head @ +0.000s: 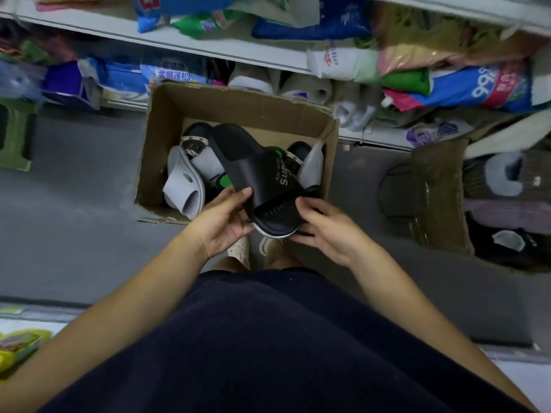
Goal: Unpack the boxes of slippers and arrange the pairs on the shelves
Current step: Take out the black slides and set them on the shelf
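Holding the black slipper [256, 177] just above the open cardboard box [238, 104], the left hand [223, 225] and right hand [325, 232] both grip its near end; unpacking is under way, and the next move probably requires pairing it, then reaching the shelf [208, 52].

Shop: stocked shelves [208, 53], packaged goods [492, 87].
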Available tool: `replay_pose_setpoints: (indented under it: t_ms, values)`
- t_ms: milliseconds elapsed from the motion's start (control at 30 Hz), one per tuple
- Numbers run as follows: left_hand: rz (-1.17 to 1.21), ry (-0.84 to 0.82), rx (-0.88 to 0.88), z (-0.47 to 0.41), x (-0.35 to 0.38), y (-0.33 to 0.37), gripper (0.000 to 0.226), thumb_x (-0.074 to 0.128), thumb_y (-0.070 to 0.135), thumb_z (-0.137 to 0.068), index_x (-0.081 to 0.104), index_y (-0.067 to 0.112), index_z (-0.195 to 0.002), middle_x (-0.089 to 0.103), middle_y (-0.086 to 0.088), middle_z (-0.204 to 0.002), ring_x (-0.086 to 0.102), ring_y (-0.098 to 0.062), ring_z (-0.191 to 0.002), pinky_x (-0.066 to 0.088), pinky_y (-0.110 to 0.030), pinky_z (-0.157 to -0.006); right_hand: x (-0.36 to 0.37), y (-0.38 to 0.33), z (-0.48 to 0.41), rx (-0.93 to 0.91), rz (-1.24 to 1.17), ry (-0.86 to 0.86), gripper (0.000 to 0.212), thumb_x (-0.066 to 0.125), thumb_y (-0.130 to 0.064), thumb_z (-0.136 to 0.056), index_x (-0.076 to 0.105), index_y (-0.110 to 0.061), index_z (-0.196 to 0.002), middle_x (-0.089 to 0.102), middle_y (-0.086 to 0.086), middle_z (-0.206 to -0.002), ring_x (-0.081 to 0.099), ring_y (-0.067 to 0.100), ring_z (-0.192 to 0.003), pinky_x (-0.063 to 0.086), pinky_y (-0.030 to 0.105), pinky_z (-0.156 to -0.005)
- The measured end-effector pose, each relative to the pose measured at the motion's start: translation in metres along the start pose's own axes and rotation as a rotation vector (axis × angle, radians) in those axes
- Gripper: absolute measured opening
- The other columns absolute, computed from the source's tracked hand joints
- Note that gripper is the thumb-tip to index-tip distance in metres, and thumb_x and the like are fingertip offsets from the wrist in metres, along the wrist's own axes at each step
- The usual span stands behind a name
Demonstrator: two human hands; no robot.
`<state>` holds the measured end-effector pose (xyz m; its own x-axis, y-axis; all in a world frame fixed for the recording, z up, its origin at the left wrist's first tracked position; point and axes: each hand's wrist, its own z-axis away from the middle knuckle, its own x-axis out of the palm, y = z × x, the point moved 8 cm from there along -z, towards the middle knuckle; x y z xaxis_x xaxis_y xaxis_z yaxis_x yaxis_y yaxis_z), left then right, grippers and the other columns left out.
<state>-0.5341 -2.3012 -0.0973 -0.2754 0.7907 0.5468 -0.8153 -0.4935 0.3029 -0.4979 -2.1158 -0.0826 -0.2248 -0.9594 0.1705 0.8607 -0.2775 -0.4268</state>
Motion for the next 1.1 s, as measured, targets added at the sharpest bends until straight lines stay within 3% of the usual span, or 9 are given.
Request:
replay_pose_setpoints:
  t_ms: [167, 300, 367, 500, 633, 767, 867, 1000, 1100]
  values:
    - [-0.102, -0.063, -0.035, -0.004, 0.013, -0.013, 0.057, 0.065, 0.02, -0.095, 0.047, 0.007, -0.148, 0.059, -0.017, -0.142, 0.055, -0.033, -0.132, 0.049, -0.051, -0.105, -0.003, 0.008, 0.029, -0.183, -0.064, 0.156, 0.054, 0.069, -0.005, -0.092, 0.045, -0.011, -0.14, 0.07, 0.016, -0.118, 0.072, 0.025, -0.101, 0.062, 0.035, -0.075]
    - [-0.29, -0.021, -0.174, -0.007, 0.007, -0.046, 0.044, 0.06, 0.031, -0.099, 0.053, 0.007, -0.136, 0.067, -0.015, -0.127, 0.065, -0.029, -0.119, 0.06, -0.039, -0.088, -0.036, 0.027, 0.055, -0.254, -0.192, 0.359, 0.042, 0.069, -0.005, -0.092, 0.052, -0.014, -0.128, 0.072, 0.013, -0.113, 0.072, 0.021, -0.101, 0.062, 0.032, -0.074]
    - [-0.446, 0.024, -0.307, -0.007, -0.006, -0.075, 0.044, 0.058, 0.036, -0.1, 0.054, 0.011, -0.136, 0.066, -0.014, -0.13, 0.065, -0.026, -0.116, 0.056, -0.035, -0.086, -0.059, 0.044, 0.069, -0.255, -0.251, 0.472, 0.04, 0.069, -0.005, -0.092, 0.05, -0.018, -0.125, 0.071, 0.007, -0.108, 0.071, 0.018, -0.099, 0.062, 0.026, -0.069]
    - [-0.6, 0.068, -0.481, -0.009, -0.024, -0.122, 0.042, 0.06, 0.039, -0.098, 0.052, 0.014, -0.131, 0.062, -0.014, -0.133, 0.062, -0.023, -0.114, 0.047, -0.039, -0.101, -0.111, 0.075, 0.09, -0.225, -0.366, 0.63, 0.06, 0.069, -0.005, -0.092, 0.041, -0.008, -0.145, 0.065, 0.015, -0.125, 0.067, 0.024, -0.109, 0.061, 0.028, -0.069]
    - [-0.589, 0.139, -0.454, -0.029, -0.015, -0.143, 0.028, 0.059, 0.039, -0.099, 0.054, 0.018, -0.118, 0.058, -0.012, -0.135, 0.059, -0.024, -0.123, 0.043, -0.039, -0.11, -0.148, 0.093, 0.097, -0.215, -0.408, 0.654, 0.061, 0.07, -0.005, -0.092, 0.041, -0.009, -0.146, 0.066, 0.016, -0.124, 0.069, 0.024, -0.106, 0.06, 0.03, -0.069]
    - [-0.521, 0.233, -0.41, -0.058, 0.003, -0.173, 0.032, 0.057, 0.044, -0.099, 0.052, 0.016, -0.115, 0.059, -0.007, -0.11, 0.06, -0.019, -0.105, 0.046, -0.038, -0.09, -0.187, 0.105, 0.095, -0.184, -0.355, 0.629, 0.062, 0.072, -0.007, -0.09, 0.043, -0.01, -0.145, 0.068, 0.015, -0.122, 0.07, 0.021, -0.103, 0.06, 0.028, -0.066]
    - [-0.289, 0.331, -0.334, -0.083, 0.012, -0.194, 0.025, 0.059, 0.041, -0.099, 0.059, 0.016, -0.097, 0.06, -0.005, -0.093, 0.06, -0.017, -0.086, 0.044, -0.04, -0.087, -0.222, 0.103, 0.097, -0.164, -0.272, 0.582, 0.056, 0.072, -0.007, -0.09, 0.048, -0.011, -0.141, 0.07, 0.012, -0.117, 0.071, 0.021, -0.101, 0.061, 0.028, -0.067]
    - [-0.109, 0.452, -0.198, -0.106, 0.017, -0.216, 0.031, 0.051, 0.039, -0.104, 0.059, 0.014, -0.088, 0.061, 0.004, -0.052, 0.054, -0.006, -0.04, 0.048, -0.023, -0.05, -0.27, 0.092, 0.1, -0.186, -0.168, 0.5, 0.04, 0.067, -0.003, -0.093, 0.051, -0.016, -0.126, 0.071, 0.007, -0.103, 0.071, 0.014, -0.089, 0.061, 0.024, -0.062]
    - [-0.027, 0.533, -0.098, -0.095, 0.022, -0.224, 0.027, 0.054, 0.031, -0.103, 0.059, 0.008, -0.089, 0.068, 0.0, -0.052, 0.065, -0.007, -0.046, 0.052, -0.019, -0.043, -0.301, 0.078, 0.1, -0.193, -0.132, 0.413, 0.044, 0.067, -0.003, -0.092, 0.05, -0.018, -0.13, 0.072, 0.008, -0.106, 0.072, 0.014, -0.091, 0.059, 0.025, -0.062]
